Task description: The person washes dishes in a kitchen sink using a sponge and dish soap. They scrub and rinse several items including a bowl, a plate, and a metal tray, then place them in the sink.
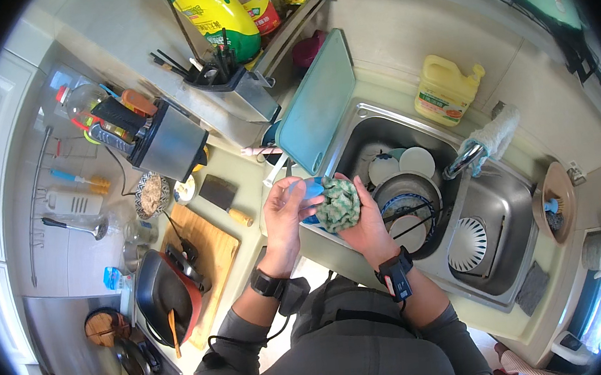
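Both hands are held before my body, over the counter edge at the near left of the sink. My left hand (285, 215) pinches a small translucent blue piece (308, 188), perhaps plastic. Touching its right side is a crumpled green-and-white cloth (339, 204), which my right hand (367, 230) holds from below and from the right. Something blue shows behind the cloth, mostly hidden. To the right, the steel sink's left basin (348, 146) holds a pan (431, 180), white bowls (417, 162), a blue-rimmed plate and dark chopsticks.
A teal cutting board (320, 105) leans upright behind my hands. A yellow jug (444, 89) stands behind the cloth-wrapped faucet (464, 160). The right basin holds a slotted white disc (467, 244). At left lie a cleaver (219, 191) and a wooden board (220, 253) with a red-sided pan (168, 295).
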Tool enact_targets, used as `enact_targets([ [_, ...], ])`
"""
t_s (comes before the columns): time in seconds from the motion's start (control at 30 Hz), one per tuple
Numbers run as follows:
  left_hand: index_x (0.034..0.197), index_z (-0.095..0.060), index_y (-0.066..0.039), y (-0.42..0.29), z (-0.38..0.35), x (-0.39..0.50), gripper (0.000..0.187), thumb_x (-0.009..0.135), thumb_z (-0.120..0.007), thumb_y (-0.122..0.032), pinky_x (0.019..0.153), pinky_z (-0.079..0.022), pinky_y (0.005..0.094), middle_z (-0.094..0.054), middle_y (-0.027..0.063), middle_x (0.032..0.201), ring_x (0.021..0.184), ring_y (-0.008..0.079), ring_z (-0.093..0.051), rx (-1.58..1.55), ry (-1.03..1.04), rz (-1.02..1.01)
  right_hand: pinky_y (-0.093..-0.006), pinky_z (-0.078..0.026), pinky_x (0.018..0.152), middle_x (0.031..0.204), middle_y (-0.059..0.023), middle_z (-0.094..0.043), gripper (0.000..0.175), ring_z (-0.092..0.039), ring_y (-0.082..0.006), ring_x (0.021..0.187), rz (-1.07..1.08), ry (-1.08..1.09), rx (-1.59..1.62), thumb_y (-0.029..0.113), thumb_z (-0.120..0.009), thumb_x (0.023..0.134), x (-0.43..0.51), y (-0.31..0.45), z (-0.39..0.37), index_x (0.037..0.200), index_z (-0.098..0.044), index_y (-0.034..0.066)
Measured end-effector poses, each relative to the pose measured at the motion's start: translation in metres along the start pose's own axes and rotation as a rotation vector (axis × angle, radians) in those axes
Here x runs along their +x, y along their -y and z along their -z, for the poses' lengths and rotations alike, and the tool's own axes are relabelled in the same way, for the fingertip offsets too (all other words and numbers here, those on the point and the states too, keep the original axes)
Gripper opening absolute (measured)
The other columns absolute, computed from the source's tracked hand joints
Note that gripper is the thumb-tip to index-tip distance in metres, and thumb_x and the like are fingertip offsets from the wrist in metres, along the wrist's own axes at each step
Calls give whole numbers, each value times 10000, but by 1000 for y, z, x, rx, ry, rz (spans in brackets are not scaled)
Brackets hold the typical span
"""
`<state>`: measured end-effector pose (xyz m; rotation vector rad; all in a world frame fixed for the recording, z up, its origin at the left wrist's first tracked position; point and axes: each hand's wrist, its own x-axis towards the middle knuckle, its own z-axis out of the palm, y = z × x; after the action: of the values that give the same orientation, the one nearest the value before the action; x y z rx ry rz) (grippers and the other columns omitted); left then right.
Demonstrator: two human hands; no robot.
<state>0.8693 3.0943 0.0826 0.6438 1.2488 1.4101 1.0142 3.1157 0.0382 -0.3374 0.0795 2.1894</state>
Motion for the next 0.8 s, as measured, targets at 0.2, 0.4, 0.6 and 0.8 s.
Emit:
enact_targets([
  [0.2,942,-629,-51,8,-5,1,103,888,-633,-139,793,-439,218,-662,55,1040,879,93,-586,168,-116,-130,-392,-428,948,1122,-55,-625,336,-570,-216,1072,65,-9,66,382,-421,982,10,0,-9,1139,-558,119],
  [0.4,969,-603,-67,14,-12,5,115,892,-626,-150,927,-400,274,-626,118,1170,996,131,-566,71,-18,-262,-370,-445,919,1093,-44,-628,352,-587,-201,1023,146,-29,25,399,-481,958,11,-7,-21,1148,-548,110],
  [0.6,1008,-558,-57,27,-13,10,115,904,-595,-88,927,-417,276,-613,159,1188,1045,147,-575,28,21,-234,-360,-461,904,1088,-51,-630,328,-591,-193,1021,237,-78,-61,369,-499,954,10,-10,-26,1155,-536,112],
  [0.8,987,-552,-36,37,-14,14,87,905,-581,-42,922,-433,287,-625,144,1152,1018,155,-578,14,20,-284,-374,-468,896,1080,-48,-639,298,-602,-202,1006,197,-105,-55,356,-480,962,10,-7,-22,1142,-539,126],
])
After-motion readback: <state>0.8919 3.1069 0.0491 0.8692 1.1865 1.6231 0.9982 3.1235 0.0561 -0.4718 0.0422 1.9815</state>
